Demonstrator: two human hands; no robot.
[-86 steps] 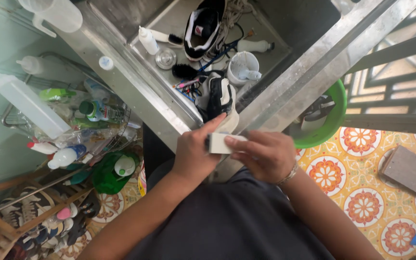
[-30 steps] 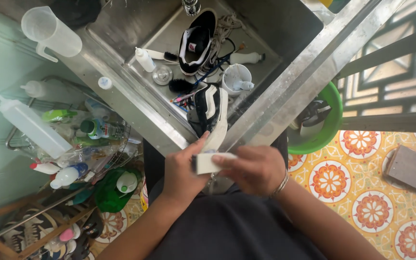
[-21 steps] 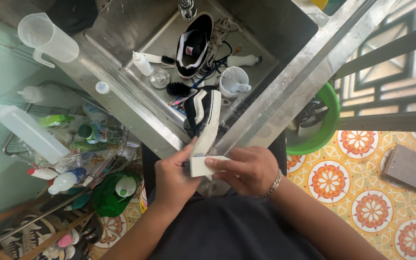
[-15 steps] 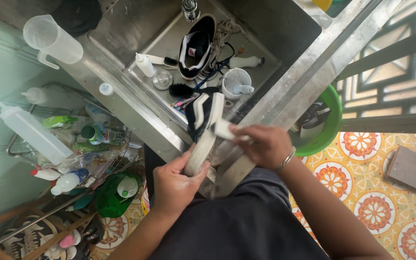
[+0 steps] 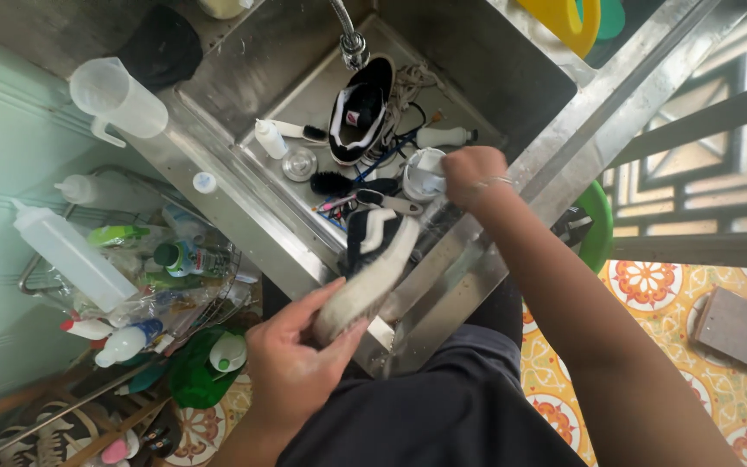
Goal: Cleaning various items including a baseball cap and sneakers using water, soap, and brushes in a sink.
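Gripping the heel end of a black-and-white sneaker (image 5: pixel 373 264), the left hand (image 5: pixel 300 363) is curled shut around the pale sole, thumb over one edge and fingers under the other; the shoe lies sole-up and tilted, its long axis running from that hand, low and near the body, up and away toward the sink (image 5: pixel 469 78), so the toe hangs over the basin's front rim while the heel sits outside it; the right hand (image 5: pixel 470 173) is further out, past the toe and a little to the right, closed down over a small white cup (image 5: pixel 421 173) standing in the basin, though whether it grasps the cup itself or something in it cannot be told; the left hand is thus the only one on the shoe, and the right is apart from it, just beyond its far end; beside the cup lie a black-bristled brush (image 5: pixel 339 183) and a white-handled brush (image 5: pixel 443 137); a second sneaker (image 5: pixel 360 112) rests beneath the tap (image 5: pixel 352 43); on the counter to the left stands a clear measuring jug (image 5: pixel 118 99), and lower left a wire rack (image 5: pixel 131 268) crowded with bottles.
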